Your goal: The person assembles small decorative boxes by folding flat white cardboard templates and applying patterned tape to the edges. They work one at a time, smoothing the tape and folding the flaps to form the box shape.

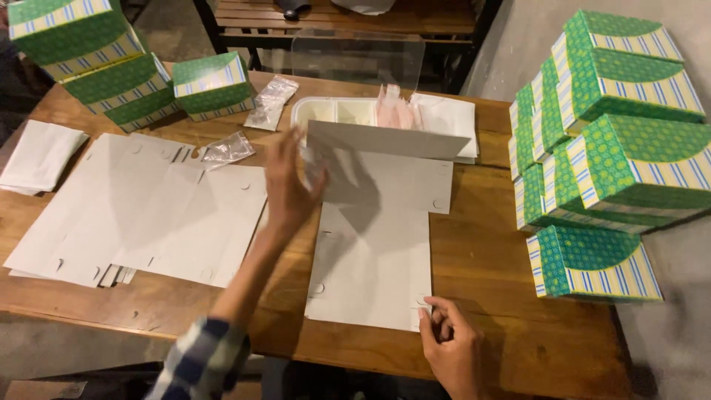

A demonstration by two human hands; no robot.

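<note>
Fingers [292, 159] of the left hand [287, 189] spread wide at the blank [370, 259]; right hand [452, 344] pinches its corner. Crease squarely.

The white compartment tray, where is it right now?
In the head view, the white compartment tray sits at the table's far middle, just behind the raised flap of the flat cardboard sheet, with clear plastic packets to its left.

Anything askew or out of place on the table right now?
Nothing looks damaged or spilled. Two clear plastic wrappers lie loose near the white tray, and the flat sheets at left are fanned unevenly. The left hand touches the blank; the right hand pinches its near corner.
</note>
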